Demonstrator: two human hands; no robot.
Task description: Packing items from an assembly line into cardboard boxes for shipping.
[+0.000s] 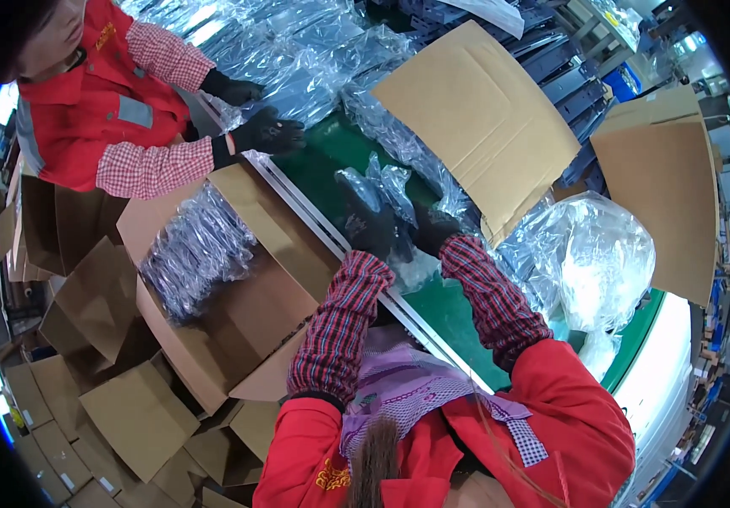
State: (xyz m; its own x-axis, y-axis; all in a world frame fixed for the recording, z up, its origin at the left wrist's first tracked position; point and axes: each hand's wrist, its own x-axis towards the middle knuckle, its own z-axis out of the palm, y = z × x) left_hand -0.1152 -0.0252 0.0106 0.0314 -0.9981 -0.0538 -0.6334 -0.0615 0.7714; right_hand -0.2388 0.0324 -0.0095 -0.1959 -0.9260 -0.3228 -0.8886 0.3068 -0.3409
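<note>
Both my hands wear black gloves and are held over the green conveyor belt (339,157). Between them is a dark part in a clear plastic bag (392,188), its crinkled film sticking up past the fingers. My left hand (369,224) is closed around its left side. On the other side my right hand (434,227) grips the same bag, its fingers partly hidden by the film. To my left stands an open cardboard box (284,245) with a row of bagged parts (200,254) packed along its far side.
Across to the left, a co-worker in red reaches black-gloved hands (267,131) over the belt. Bagged parts (289,59) heap up at the back. A cardboard sheet (483,118) leans at the right, near a clear plastic bag (606,254). More open boxes (140,415) crowd the lower left.
</note>
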